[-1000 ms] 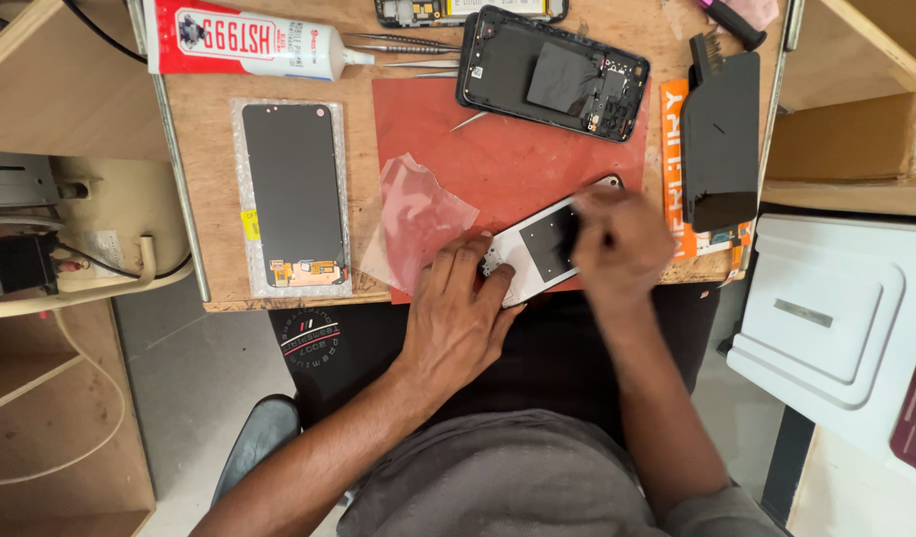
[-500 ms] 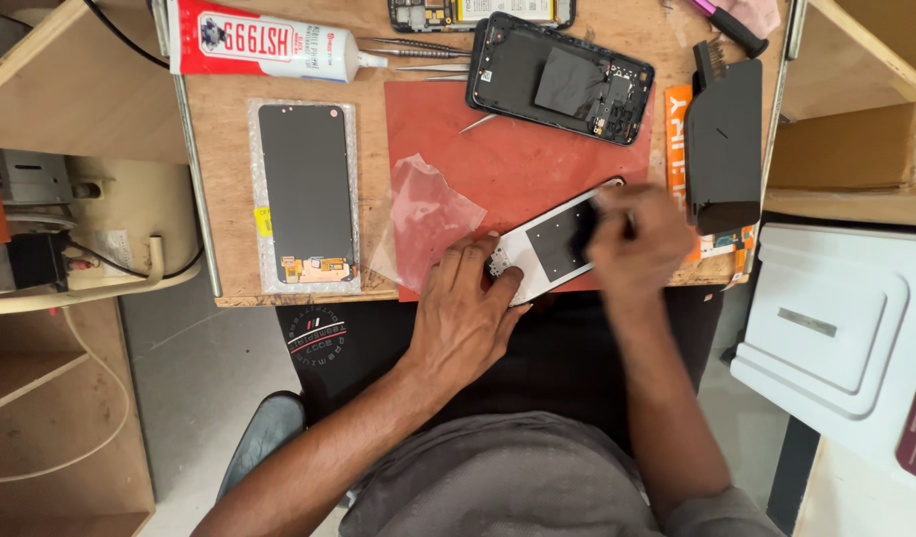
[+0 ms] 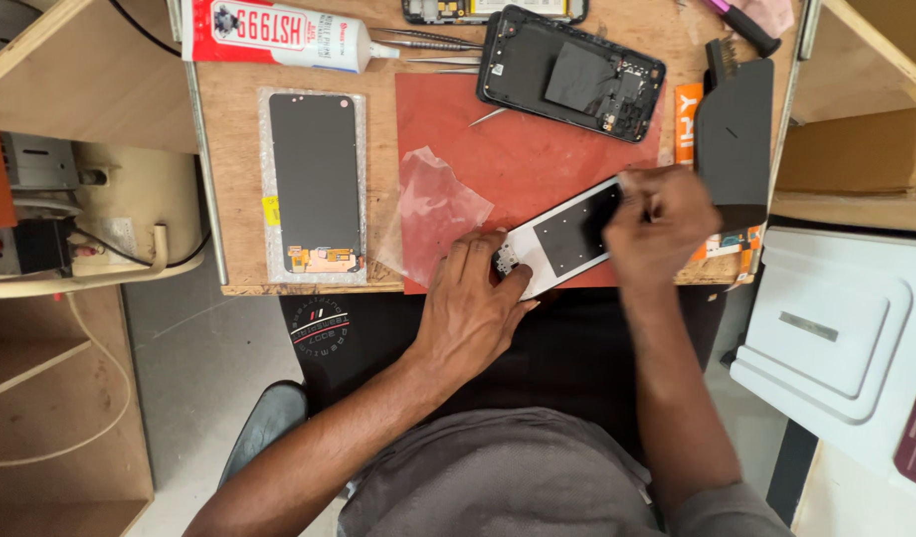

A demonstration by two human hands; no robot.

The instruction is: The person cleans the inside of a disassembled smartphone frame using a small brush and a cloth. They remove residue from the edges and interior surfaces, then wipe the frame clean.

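White and thin, the phone frame [image 3: 567, 239] lies slantwise across the near edge of the red mat [image 3: 518, 149] on the wooden bench [image 3: 229, 169], with a dark square patch showing in its middle. From the head view, the only one I have, I read it as a light, stiff part that would flex or crack if twisted, and its smooth face looks slippery, so I would take it by the long edges, never by the centre.

My left hand [image 3: 468, 318] presses down on the lower corner of the frame, fingers spread and flat, pinning it rather than wrapping it. My right hand [image 3: 657, 224] sits over the upper end, fingers curled in a tight pinch at the corner; whether they nip a film, a small tool or the frame's own edge I cannot tell, since the knuckles hide the tips.

Just left of the frame lies a crumpled clear film [image 3: 433, 214], partly on the mat. Farther left rests a dark screen panel [image 3: 314, 179] on its own sheet, well apart from my hands. Beyond the mat sits an opened black phone body [image 3: 572, 75], a white glue tube [image 3: 279, 35] and tweezers [image 3: 428, 42]. A black flat piece [image 3: 736, 139] lies to the right.
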